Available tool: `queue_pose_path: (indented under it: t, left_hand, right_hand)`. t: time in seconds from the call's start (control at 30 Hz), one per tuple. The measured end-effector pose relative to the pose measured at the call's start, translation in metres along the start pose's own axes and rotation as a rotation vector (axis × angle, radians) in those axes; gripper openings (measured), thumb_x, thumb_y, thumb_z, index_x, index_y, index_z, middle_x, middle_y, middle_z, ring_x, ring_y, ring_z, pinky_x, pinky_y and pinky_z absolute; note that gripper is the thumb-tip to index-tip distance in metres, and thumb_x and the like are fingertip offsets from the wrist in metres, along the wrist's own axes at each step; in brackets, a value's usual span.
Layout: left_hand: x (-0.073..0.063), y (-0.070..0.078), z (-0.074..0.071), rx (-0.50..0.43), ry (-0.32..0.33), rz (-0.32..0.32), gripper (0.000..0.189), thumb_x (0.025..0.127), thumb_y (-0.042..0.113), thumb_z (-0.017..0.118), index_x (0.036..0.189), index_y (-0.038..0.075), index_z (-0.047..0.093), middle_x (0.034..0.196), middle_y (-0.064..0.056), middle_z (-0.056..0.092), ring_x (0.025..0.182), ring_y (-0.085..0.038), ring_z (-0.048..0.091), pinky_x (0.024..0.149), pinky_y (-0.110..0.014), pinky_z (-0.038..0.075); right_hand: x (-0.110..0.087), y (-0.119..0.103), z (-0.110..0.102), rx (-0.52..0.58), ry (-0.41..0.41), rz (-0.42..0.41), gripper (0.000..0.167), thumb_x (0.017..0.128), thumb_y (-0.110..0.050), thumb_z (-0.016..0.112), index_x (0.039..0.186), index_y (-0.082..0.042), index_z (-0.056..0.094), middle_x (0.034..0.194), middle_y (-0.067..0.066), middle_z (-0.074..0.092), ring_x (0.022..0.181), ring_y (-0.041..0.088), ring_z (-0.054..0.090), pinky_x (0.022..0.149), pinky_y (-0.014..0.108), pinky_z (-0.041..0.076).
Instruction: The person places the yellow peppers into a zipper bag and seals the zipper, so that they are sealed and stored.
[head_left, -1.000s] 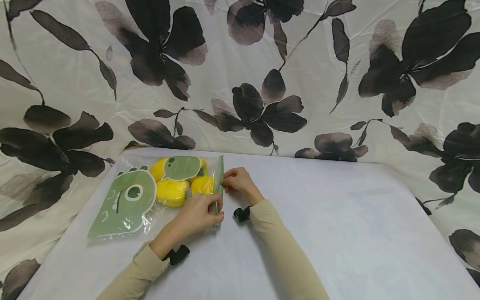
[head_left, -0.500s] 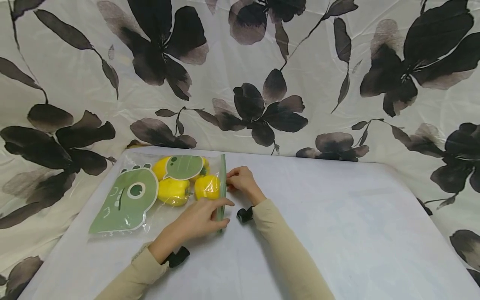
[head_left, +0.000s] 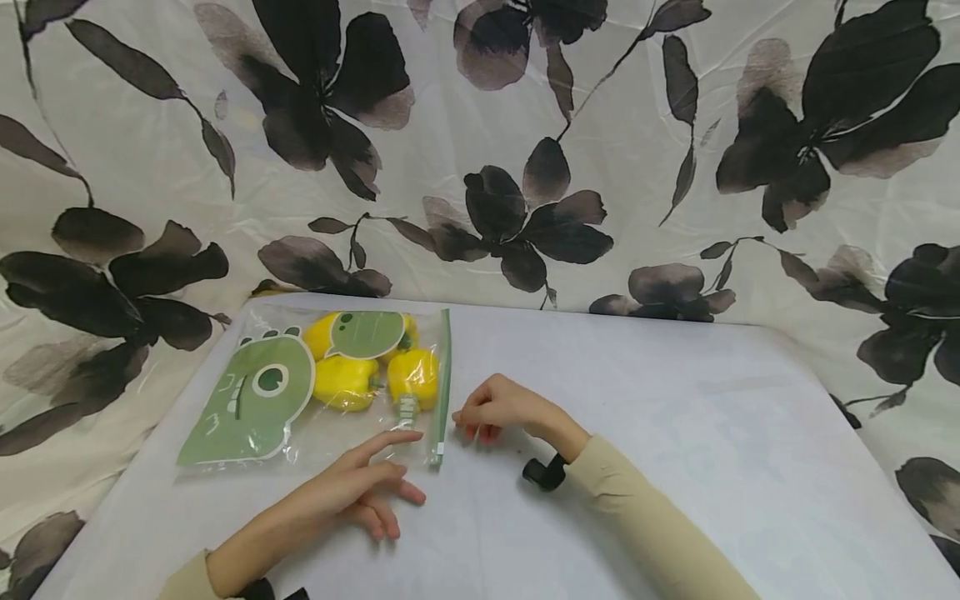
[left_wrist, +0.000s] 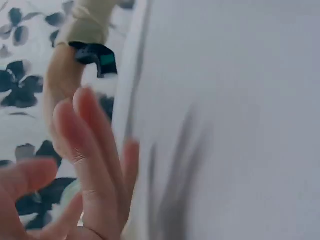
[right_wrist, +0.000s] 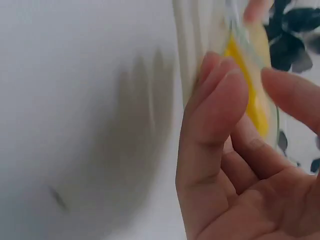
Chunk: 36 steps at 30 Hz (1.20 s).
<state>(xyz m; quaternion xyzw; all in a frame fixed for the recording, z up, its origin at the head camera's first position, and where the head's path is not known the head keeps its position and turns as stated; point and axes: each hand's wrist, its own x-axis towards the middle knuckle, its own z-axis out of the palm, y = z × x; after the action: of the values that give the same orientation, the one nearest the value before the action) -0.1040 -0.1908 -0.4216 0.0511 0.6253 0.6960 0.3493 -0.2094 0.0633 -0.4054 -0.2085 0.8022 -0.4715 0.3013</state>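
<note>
A clear zip bag (head_left: 337, 429) with a green cartoon monster print lies flat on the left of the table. Several yellow bell peppers (head_left: 347, 385) show through its plastic, and a green zip strip (head_left: 446, 375) runs along its right edge. My left hand (head_left: 352, 492) hovers by the bag's lower right corner, fingers spread and holding nothing. Just right of the strip, my right hand (head_left: 510, 408) hangs with loosely bent fingers, apart from the bag. In the right wrist view its thumb and fingers stand apart, with the yellow of a pepper (right_wrist: 255, 105) behind them.
The bag rests on a white-covered table (head_left: 675, 450). Behind it hangs a pale cloth (head_left: 435, 108) printed with dark flowers. Each wrist carries a small black camera (head_left: 544, 473).
Both hands have left the zip strip. The left hand has drawn back toward the lower left, and the right hand has moved down and right. The bag stays in place.
</note>
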Motion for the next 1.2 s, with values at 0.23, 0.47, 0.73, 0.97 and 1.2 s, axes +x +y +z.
queue_pose_path:
  t: [0.23,0.47,0.73,0.97,1.2]
  left_hand:
    - [0.013,-0.013,0.013,-0.327,0.149,0.051,0.060,0.100,0.015,0.057,0.153,0.009,0.030,0.126,-0.018,0.059,0.088,-0.024,0.070,0.081,-0.030,0.055]
    - [0.035,-0.017,0.030,-0.338,0.447,0.164,0.033,0.090,0.000,0.065,0.122,0.002,0.057,0.087,-0.007,0.070,0.071,-0.015,0.066,0.068,-0.025,0.055]
    - [0.045,-0.022,0.033,-0.365,0.539,0.262,0.027,0.084,-0.013,0.063,0.108,-0.002,0.061,0.080,-0.009,0.070,0.065,-0.018,0.064,0.070,-0.028,0.056]
    - [0.048,-0.025,0.036,-0.338,0.591,0.278,0.023,0.082,-0.014,0.065,0.102,-0.002,0.064,0.080,-0.010,0.066,0.069,-0.021,0.064,0.072,-0.030,0.056]
    - [0.049,-0.026,0.037,-0.317,0.618,0.297,0.024,0.080,-0.014,0.065,0.100,-0.004,0.064,0.071,-0.009,0.061,0.066,-0.021,0.064,0.070,-0.030,0.057]
  right_hand:
    - [-0.001,0.009,0.029,0.203,-0.078,0.035,0.026,0.089,-0.019,0.071,0.082,0.006,0.074,0.066,0.007,0.067,0.048,0.010,0.053,0.049,0.022,0.045]
    - [0.000,0.003,0.040,0.364,-0.027,0.079,0.021,0.087,-0.009,0.070,0.083,0.011,0.072,0.061,0.003,0.064,0.047,0.007,0.051,0.047,0.019,0.045]
    - [-0.001,0.001,0.041,0.381,-0.051,0.088,0.020,0.088,-0.006,0.066,0.091,0.013,0.072,0.063,0.003,0.065,0.050,0.008,0.054,0.049,0.019,0.048]
    - [0.004,0.000,0.038,0.397,-0.003,0.085,0.018,0.089,-0.005,0.066,0.087,0.012,0.071,0.065,0.005,0.064,0.051,0.009,0.054,0.051,0.020,0.048]
    - [0.022,-0.001,0.029,0.419,0.133,0.108,0.020,0.091,-0.007,0.067,0.079,0.007,0.070,0.066,0.008,0.063,0.050,0.010,0.055,0.052,0.021,0.050]
